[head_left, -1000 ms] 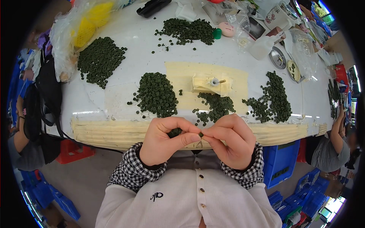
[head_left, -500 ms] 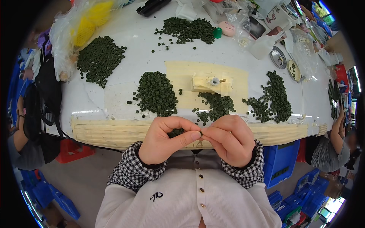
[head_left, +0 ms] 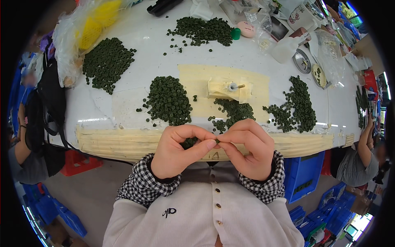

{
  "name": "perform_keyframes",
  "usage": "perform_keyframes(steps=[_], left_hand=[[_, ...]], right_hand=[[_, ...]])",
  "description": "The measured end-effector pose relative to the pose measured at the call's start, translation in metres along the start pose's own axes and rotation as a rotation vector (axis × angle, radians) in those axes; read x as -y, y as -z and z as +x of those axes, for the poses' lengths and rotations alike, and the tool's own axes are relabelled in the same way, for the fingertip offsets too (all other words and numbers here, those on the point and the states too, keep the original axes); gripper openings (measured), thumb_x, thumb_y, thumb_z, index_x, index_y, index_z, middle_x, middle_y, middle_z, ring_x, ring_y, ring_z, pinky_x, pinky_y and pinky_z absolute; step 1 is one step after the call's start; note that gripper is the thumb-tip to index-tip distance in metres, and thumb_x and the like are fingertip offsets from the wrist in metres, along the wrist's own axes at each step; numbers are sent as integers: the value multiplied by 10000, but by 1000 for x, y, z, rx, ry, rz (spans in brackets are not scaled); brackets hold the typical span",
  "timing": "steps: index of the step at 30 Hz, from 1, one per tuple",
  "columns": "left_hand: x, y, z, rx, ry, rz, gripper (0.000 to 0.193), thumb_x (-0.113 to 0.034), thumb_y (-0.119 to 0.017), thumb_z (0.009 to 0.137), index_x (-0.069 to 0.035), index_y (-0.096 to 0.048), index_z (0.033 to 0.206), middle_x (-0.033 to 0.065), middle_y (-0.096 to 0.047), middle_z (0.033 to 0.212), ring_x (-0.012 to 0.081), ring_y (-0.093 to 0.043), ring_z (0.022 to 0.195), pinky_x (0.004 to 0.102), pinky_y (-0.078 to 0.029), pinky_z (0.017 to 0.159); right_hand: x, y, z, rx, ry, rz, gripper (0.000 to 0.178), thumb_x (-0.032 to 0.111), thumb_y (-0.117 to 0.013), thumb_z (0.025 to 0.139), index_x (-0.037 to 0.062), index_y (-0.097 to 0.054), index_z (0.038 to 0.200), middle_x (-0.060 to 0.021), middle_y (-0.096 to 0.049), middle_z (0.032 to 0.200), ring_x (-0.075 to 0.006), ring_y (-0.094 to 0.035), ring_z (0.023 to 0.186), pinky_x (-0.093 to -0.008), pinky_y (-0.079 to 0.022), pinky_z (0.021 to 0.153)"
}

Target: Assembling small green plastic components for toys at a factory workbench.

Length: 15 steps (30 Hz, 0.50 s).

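Observation:
Close to the table's front edge, my left hand point(head_left: 175, 152) and my right hand point(head_left: 253, 150) meet fingertip to fingertip. Between them is a small dark green round part point(head_left: 217, 141), pinched by thumb and forefinger on both sides. More green parts show in the gap of my left hand; whether they lie in the palm or on the table I cannot tell. Just beyond my hands are a pile of small green discs point(head_left: 169, 101) and a smaller heap point(head_left: 236, 111). Behind that heap stands a tape-covered block point(head_left: 220, 89) with a thin pin sticking out.
Other green piles lie at the left point(head_left: 108, 65), far middle point(head_left: 201, 31) and right point(head_left: 303, 105). Plastic bags point(head_left: 70, 45) are at far left. A white squeeze bottle point(head_left: 284, 50) and a round tin point(head_left: 301, 61) stand far right. Co-workers sit on both sides.
The fingers of my right hand have lifted and opened out slightly, showing more of the small green part. My left hand has barely moved.

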State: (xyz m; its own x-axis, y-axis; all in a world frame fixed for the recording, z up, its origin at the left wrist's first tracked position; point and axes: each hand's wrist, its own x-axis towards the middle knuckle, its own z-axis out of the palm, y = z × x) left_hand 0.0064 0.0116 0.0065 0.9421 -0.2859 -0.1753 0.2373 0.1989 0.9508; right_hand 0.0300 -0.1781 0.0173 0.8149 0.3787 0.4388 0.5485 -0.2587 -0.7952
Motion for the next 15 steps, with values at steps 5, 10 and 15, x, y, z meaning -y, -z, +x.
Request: perform_keyframes(steps=[5, 10, 15], left_hand=[[5, -2, -1, -53, -55, 45, 100, -23, -636, 835, 38, -659, 912, -1, -635, 790, 20, -461, 655, 183, -402, 600], [5, -4, -2, -77, -81, 79, 89, -20, -635, 831, 33, -656, 899, -27, -596, 742, 11, -441, 628, 176, -384, 567], [6, -6, -3, -83, -132, 100, 58, -14, -633, 826, 22, -648, 868, -32, -579, 723, 12, -439, 618, 178, -381, 561]], right_hand=[[1, 0, 0, 3, -87, 95, 188, -80, -682, 707, -1, -656, 876, -97, -606, 800, -181, -613, 700, -252, -486, 608], [2, -3, -1, -2, -160, 162, 166, -85, -659, 717, -6, -650, 863, -92, -610, 796, -162, -610, 704, -245, -487, 621], [2, -6, -3, -17, -204, 236, 149, -68, -655, 718, -5, -646, 853, -86, -611, 789, -151, -597, 689, -240, -480, 626]])
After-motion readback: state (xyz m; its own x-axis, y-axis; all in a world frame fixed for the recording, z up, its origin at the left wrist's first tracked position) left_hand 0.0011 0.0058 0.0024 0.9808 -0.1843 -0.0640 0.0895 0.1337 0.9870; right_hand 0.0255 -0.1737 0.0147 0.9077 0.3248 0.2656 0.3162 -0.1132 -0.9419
